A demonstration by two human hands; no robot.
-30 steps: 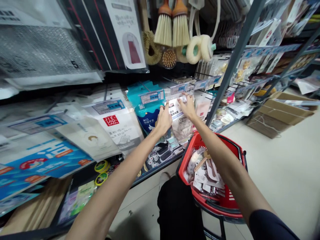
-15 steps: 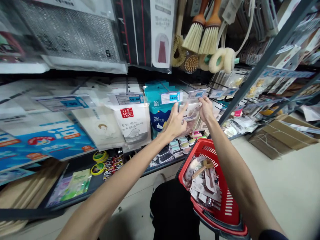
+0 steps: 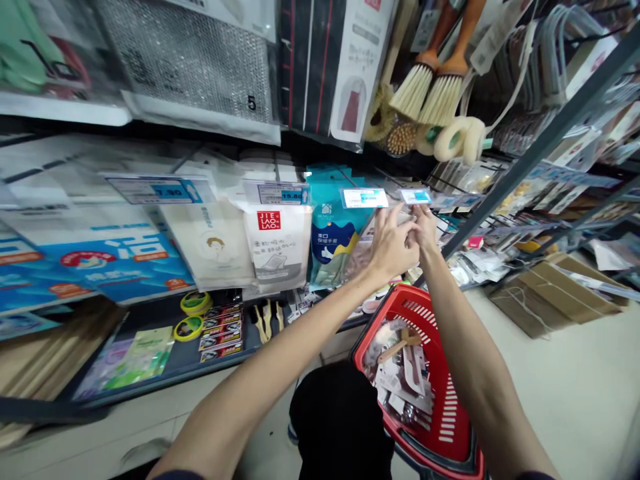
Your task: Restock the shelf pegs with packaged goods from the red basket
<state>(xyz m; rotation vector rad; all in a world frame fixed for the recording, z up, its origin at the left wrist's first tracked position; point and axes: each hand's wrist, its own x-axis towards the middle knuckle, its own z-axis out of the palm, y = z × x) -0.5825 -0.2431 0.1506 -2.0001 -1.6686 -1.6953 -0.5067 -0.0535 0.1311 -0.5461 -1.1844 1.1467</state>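
in the head view, the left hand (image 3: 391,250) is in front of a pinkish plastic packet (image 3: 359,255), its fingers bent and loosely spread; i cannot tell whether they grip anything. the right hand (image 3: 425,232) is just beside it, fingers drawn close together below a blue-and-white price tag (image 3: 415,196), their hold hidden. the packet, partly covered by the left hand, hangs to the right of a turquoise glove packet (image 3: 330,217). a red shopping basket (image 3: 443,387) holding a wooden-handled brush (image 3: 394,351) stands below the right forearm.
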